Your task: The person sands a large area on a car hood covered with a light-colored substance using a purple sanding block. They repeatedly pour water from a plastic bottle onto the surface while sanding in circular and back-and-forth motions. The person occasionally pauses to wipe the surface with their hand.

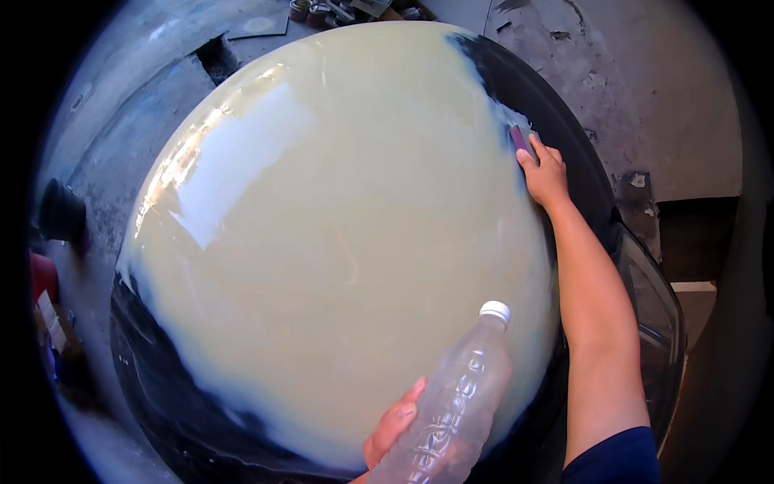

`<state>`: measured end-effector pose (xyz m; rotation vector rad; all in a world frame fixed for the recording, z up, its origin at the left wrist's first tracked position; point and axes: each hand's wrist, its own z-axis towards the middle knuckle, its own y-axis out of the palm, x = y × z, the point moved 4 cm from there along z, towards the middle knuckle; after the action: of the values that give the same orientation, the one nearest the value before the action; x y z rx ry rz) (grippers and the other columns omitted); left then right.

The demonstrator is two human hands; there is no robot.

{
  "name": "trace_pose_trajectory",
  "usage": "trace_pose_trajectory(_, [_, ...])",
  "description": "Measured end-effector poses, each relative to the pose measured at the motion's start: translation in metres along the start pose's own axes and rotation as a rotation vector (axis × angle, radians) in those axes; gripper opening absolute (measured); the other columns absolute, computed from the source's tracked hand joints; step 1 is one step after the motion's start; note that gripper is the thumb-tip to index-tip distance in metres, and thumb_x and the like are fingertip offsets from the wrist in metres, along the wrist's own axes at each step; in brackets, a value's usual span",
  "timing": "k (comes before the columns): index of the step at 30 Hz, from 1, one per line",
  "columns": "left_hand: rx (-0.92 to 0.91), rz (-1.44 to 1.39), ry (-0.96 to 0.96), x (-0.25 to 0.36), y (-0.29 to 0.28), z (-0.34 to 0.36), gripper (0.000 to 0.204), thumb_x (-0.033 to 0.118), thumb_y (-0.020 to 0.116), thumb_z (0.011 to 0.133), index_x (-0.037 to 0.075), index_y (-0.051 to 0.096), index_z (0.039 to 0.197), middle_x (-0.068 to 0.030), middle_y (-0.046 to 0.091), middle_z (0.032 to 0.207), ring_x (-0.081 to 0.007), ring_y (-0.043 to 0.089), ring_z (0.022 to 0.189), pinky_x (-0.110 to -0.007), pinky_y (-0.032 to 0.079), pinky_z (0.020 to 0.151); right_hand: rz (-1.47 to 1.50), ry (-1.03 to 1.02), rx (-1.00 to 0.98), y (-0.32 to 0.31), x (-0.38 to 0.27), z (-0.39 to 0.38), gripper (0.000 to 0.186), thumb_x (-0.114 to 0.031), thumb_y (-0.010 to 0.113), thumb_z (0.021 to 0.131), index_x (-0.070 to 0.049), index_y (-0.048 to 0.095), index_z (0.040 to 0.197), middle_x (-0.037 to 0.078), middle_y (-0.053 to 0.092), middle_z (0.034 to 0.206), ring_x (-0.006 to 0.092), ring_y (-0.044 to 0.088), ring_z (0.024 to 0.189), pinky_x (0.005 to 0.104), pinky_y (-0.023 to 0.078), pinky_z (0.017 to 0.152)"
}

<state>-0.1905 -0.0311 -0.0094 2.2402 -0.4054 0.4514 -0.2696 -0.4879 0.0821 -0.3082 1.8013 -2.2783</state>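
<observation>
At the far edge of the view, beyond a large curved panel (347,202), I could make out several small cans (300,10) and a flat sheet (258,27) on the grey floor (121,145). Over to the left stood a dark bucket (60,211), with a red object (43,276) just below it, too cut off by the lens rim for me to name. The panel filled most of my picture, cream-coloured across its middle and dark along parts of its border, with a bright reflection on its upper left. Beside its right border sat a clear cover (651,298), partly hidden by the right forearm (598,323), which also blocked my sight of some of that border. Of the two hands, the right hand (547,171) was reached out to the panel's upper right, its thumb and fingers closed on a purple pad (518,139) against the border, beside a whitish smear (509,117). Near the bottom, the left hand (393,427) gripped a clear plastic bottle (451,403), tilted, its white cap (495,310) on; the bottle hid most of the fingers, so I could not tell how they wrapped it.
</observation>
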Motion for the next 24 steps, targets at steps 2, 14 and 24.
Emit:
trace_pose_trajectory(2, [0.027,0.031,0.021,0.005,-0.005,-0.001,0.048,0.038,0.047,0.092,0.006,0.052,0.128,-0.0145,0.060,0.123,-0.0239,0.062,0.104,-0.036,0.049,0.091,0.086,-0.295,0.001,0.001,0.011,-0.042,0.051,-0.036,0.062,0.090,-0.014,0.056,0.135,0.016,0.052,0.134,0.0349,0.049,0.122,0.0426,0.037,0.106])
trace_pose_trajectory(14, [0.035,0.041,0.119,0.006,0.003,-0.006,0.047,0.037,0.047,0.092,0.007,0.053,0.128,-0.0126,0.061,0.120,-0.0238,0.061,0.106,-0.036,0.049,0.092,0.089,-0.078,-0.028,-0.006,0.031,-0.020,0.050,-0.030,0.062,0.091,-0.008,0.053,0.136,0.022,0.048,0.139,0.0351,0.045,0.130,0.0407,0.034,0.109])
trace_pose_trajectory(24, [0.028,0.221,0.133,0.014,-0.007,-0.006,0.047,0.036,0.049,0.092,0.006,0.052,0.127,-0.0138,0.062,0.116,-0.0239,0.061,0.102,-0.036,0.050,0.088,0.132,-0.239,-0.101,-0.016,0.018,-0.141,0.050,-0.030,0.061,0.092,-0.011,0.053,0.138,0.021,0.045,0.142,0.0365,0.043,0.131,0.0442,0.032,0.110])
